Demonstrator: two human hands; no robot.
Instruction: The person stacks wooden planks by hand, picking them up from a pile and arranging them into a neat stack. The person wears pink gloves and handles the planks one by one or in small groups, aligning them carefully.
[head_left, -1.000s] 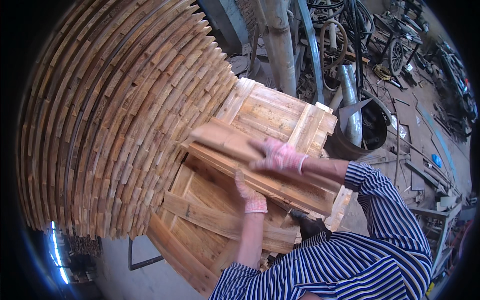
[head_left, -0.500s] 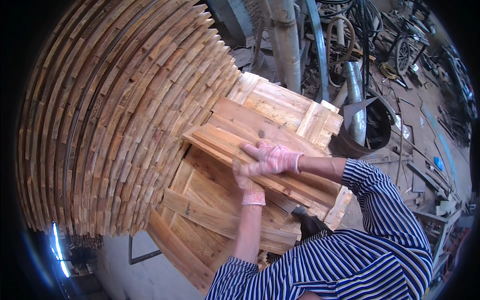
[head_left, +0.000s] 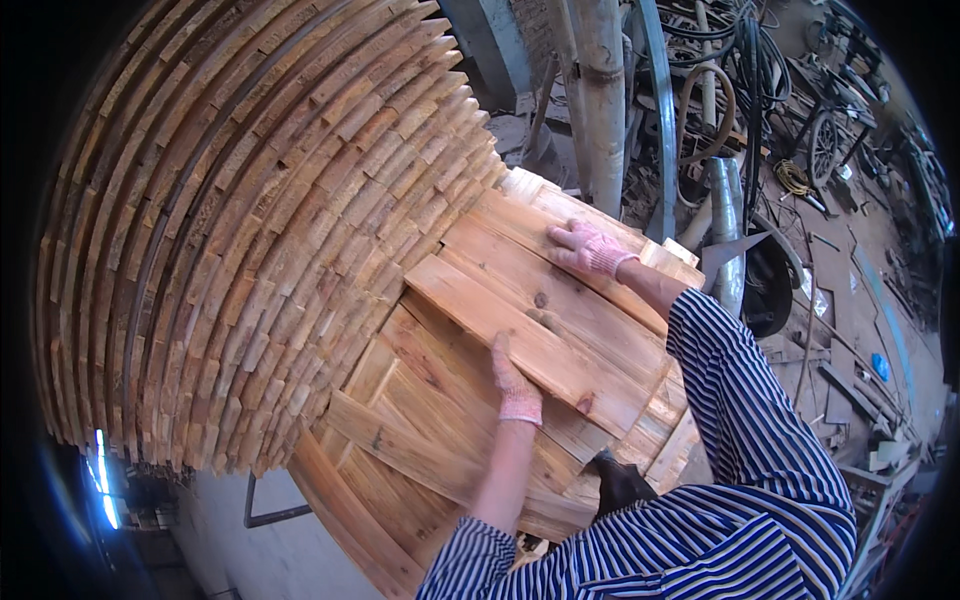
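Note:
My left hand [head_left: 516, 388], in a pale pink knit glove, is at the near edge of a wooden board [head_left: 530, 335]. One digit lies up over that edge, and the others are hidden, seemingly closed round it. The board rests on top of other planks, slanting from upper left to lower right. Farther off, my right hand [head_left: 590, 248], gloved alike, lies on another plank [head_left: 515, 222] with its fingers apart. Between the two hands, a wide knotted plank [head_left: 540, 295] shows its flat face.
A tall, curved stack of board ends [head_left: 270, 240] rises at the left. Loose boards [head_left: 400, 440] lie crosswise on the near side of the pile. Beyond it stand metal pipes [head_left: 600, 100] and a dark round drum [head_left: 770, 290]. Hoses and scrap litter the floor at right.
My hands have come apart: the right has moved to the far side of the planks, the left stays near. The two boards stacked under my hands are now separated.

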